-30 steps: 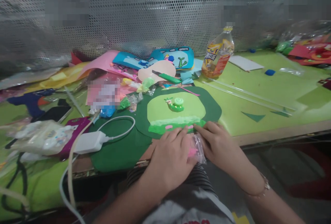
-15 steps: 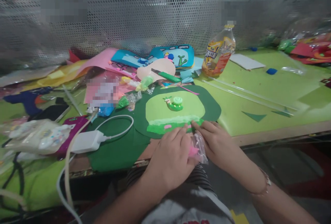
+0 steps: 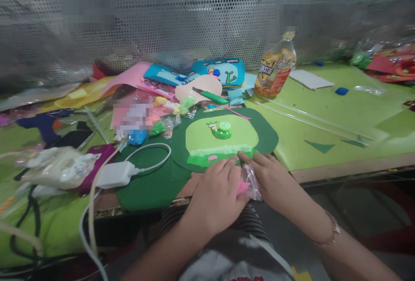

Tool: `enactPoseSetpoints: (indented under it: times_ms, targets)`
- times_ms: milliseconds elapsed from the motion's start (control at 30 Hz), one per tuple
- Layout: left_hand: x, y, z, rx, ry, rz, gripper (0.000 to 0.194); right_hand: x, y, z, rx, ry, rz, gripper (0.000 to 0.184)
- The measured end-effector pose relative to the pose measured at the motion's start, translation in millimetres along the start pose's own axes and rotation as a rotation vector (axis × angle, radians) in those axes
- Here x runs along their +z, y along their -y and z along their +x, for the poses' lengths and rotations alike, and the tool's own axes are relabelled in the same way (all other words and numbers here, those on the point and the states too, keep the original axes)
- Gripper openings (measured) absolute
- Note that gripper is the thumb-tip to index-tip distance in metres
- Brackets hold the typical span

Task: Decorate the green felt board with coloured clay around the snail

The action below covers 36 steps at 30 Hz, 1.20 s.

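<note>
A dark green paper card lies at the table edge, with a lighter green panel on it. On the panel sits a small green clay snail. Below the snail runs a strip of green clay bearing a flat pink clay piece. My left hand is closed around a clear plastic bag of pink clay, its fingertips at the card's lower edge. My right hand reaches in from the right, index finger stretched onto the green strip. Its other fingertips are partly hidden.
A tilted bottle stands behind the card. Left are a white charger with cables, a phone and a blue glue gun. A green-handled cutter lies on paper scraps. Clear sticks lie right.
Both hands stay almost in place at the card's lower edge, with slight finger movement. The view has shifted slightly, moving the scene a little to the right.
</note>
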State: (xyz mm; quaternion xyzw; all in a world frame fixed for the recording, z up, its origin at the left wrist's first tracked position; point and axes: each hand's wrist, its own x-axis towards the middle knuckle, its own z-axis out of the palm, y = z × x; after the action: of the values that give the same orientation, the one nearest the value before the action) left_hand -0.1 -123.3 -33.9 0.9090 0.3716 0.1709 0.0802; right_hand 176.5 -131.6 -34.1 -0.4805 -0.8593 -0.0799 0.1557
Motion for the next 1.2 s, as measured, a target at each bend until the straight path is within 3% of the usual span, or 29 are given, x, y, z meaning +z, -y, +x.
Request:
enactPoseSetpoints:
  times_ms: [133, 267, 367, 433, 600, 867, 1000, 1200]
  targets:
    - [-1.7, 2, 0, 0.016, -0.039, -0.005, 0.038, 0, 0, 2, 0.035, 0.013, 0.032, 0.035]
    - [-3.2, 0, -14, 0.069, -0.123, -0.093, 0.019, -3, 2, -11, 0.139, -0.184, 0.273, 0.038]
    - [-2.0, -2, -32, 0.078, -0.151, -0.197, 0.008, -9, 13, -26, -0.093, -0.312, 0.555, 0.026]
    - [-1.3, -3, -42, 0.053, -0.175, -0.239, 0.011, -11, 24, -33, -0.209, -0.286, 0.663, 0.020]
    - [-4.9, -2, -52, 0.043, -0.131, -0.245, 0.028, -7, 45, -40, -0.145, -0.196, 0.808, 0.028]
    - [-8.4, -1, -50, -0.036, -0.016, -0.261, 0.010, 7, 51, -46, -0.016, -0.264, 0.921, 0.027]
    - [-17.3, 3, -45, -0.019, 0.091, -0.278, 0.009, 4, 54, -41, -0.017, -0.211, 0.878, 0.023]
    - [-20.8, 4, -42, -0.004, 0.102, -0.286, 0.015, -4, 56, -35, 0.013, -0.138, 0.819, 0.022]
